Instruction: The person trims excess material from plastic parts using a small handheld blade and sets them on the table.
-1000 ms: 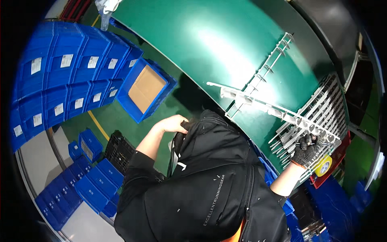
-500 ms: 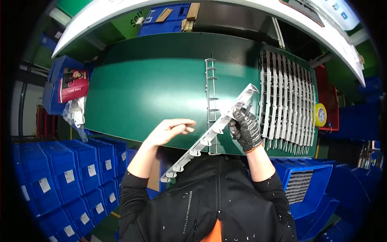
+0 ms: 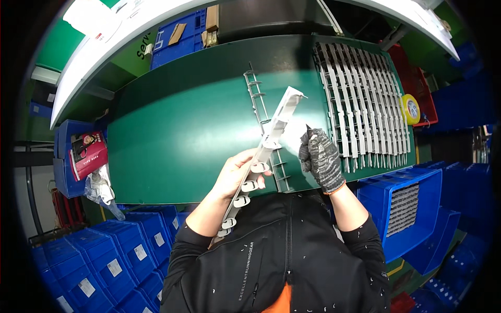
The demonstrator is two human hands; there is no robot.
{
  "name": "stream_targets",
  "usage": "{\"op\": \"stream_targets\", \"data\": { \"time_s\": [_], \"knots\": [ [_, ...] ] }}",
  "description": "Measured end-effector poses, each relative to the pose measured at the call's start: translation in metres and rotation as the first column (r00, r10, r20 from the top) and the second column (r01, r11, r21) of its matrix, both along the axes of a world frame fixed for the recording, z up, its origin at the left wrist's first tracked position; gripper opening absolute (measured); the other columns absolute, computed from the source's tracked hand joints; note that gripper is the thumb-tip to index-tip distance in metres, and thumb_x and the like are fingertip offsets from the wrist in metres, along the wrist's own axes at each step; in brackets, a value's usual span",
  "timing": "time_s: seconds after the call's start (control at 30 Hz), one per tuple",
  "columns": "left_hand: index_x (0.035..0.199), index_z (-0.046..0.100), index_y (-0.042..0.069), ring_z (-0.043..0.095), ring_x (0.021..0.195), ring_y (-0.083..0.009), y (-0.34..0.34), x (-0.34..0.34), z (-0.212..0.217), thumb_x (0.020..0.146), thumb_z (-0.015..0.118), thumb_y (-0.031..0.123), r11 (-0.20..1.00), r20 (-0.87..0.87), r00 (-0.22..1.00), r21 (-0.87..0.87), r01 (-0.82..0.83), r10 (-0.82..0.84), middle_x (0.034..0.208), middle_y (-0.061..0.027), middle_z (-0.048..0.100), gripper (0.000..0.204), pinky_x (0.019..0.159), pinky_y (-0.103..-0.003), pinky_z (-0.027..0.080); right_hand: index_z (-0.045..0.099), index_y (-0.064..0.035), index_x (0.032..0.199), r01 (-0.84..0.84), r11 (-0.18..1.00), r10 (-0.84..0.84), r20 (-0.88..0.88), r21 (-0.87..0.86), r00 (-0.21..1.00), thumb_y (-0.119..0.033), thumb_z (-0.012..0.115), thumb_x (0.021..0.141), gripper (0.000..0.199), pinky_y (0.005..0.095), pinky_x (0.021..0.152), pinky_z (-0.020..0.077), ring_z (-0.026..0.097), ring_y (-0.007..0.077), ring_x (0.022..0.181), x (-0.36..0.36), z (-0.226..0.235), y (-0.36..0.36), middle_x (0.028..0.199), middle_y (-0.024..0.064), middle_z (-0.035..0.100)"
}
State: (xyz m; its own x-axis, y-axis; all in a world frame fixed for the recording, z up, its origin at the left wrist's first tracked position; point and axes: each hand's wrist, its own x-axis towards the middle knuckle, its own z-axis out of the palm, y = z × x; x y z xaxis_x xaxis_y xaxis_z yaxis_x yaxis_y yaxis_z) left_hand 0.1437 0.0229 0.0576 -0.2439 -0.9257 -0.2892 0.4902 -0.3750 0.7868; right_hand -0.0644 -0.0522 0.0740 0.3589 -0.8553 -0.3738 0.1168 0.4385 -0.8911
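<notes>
My bare left hand (image 3: 235, 173) is closed around a long pale strip with a row of rounded clips along one side (image 3: 280, 124). The strip slants from my jacket up over the table, its far end raised. My right hand (image 3: 322, 159), in a dark grey knitted glove, is held to the right of the strip, apart from it. Its fingers are curled together, and whatever may be in them is hidden. Beneath the held strip lies a thin ladder-like metal frame (image 3: 259, 94) on the green table (image 3: 167, 141).
Many similar strips (image 3: 360, 104) lie in rows at the table's right, beside a yellow tape roll (image 3: 410, 109). Blue bins (image 3: 112, 255) stack at lower left. A blue crate (image 3: 425, 208) stands at right. A red package (image 3: 90, 156) sits at far left.
My left hand has gone from free to gripping the strip. My right hand has let go of it and curled its fingers. The strip now stands steeper, and the view has shifted.
</notes>
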Motion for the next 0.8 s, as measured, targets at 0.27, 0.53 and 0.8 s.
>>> {"op": "stream_targets", "data": {
  "time_s": [0.27,0.53,0.8],
  "knots": [
    [0.118,0.047,-0.002,0.060,0.057,-0.0178,-0.001,0.002,0.005,0.084,0.056,0.018,0.992,-0.005,0.995,0.076,-0.101,0.102,0.081,-0.0126,0.060,0.040,0.052,-0.026,0.051,0.057,-0.0027,0.076,-0.360,0.634,-0.066,-0.512,-0.685,0.857,-0.015,0.049,0.086,0.018,0.0346,0.050,0.0390,0.050,0.0249,0.051,0.009,0.011,-0.018,0.057,0.0107,0.051],
    [0.120,0.048,0.000,0.060,0.062,-0.0153,-0.002,-0.002,0.012,0.088,0.052,0.020,0.991,0.036,0.997,0.117,-0.071,0.067,0.083,-0.0095,0.060,0.037,0.054,-0.025,0.051,0.059,-0.0006,0.078,-0.450,0.656,0.145,-0.484,-0.606,0.863,-0.013,0.051,0.085,0.017,0.0305,0.049,0.0393,0.051,0.0202,0.051,0.006,0.001,-0.019,0.060,0.0103,0.054],
    [0.111,0.052,-0.003,0.061,0.058,-0.0163,-0.002,-0.005,0.007,0.088,0.052,0.020,0.978,0.071,0.992,0.171,-0.116,0.106,0.084,-0.0152,0.063,0.033,0.054,-0.025,0.051,0.061,-0.0002,0.080,-0.270,0.604,-0.100,-0.407,-0.750,0.908,-0.015,0.055,0.084,0.017,0.0308,0.055,0.0431,0.055,0.0214,0.058,0.002,0.000,0.000,0.066,0.0103,0.058]
  ]
}}
